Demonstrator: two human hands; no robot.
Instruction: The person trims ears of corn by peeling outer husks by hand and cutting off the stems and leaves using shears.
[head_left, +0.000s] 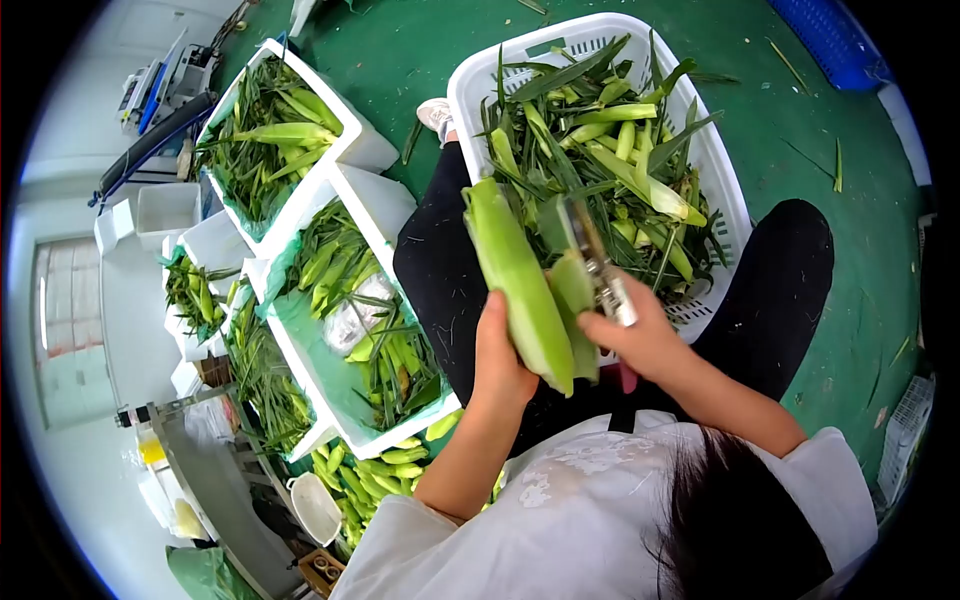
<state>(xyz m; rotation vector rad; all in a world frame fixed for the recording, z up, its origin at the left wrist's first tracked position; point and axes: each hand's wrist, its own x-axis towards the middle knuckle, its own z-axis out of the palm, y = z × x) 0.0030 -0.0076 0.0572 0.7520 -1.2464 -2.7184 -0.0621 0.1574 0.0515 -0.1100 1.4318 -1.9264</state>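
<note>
A large green ear of corn in its husk (pixel 515 285) is held upright and slightly tilted by my left hand (pixel 500 350), whose fingers wrap round its lower part. My right hand (pixel 640 325) is closed on a metal tool (pixel 600 262), blurred by motion, just right of the ear. A loose green husk leaf (pixel 572 300) lies between the ear and the tool, near the right fingers. Beyond both hands stands a white plastic basket (pixel 735 190), heaped with cut leaves and husks (pixel 625 150).
White foam boxes (pixel 375 205) with leafy corn stand at the left. Trimmed ears (pixel 385 475) are piled on the green floor below them, beside a white bowl (pixel 315 508). A blue crate (pixel 830 45) sits at the upper right. My legs flank the basket.
</note>
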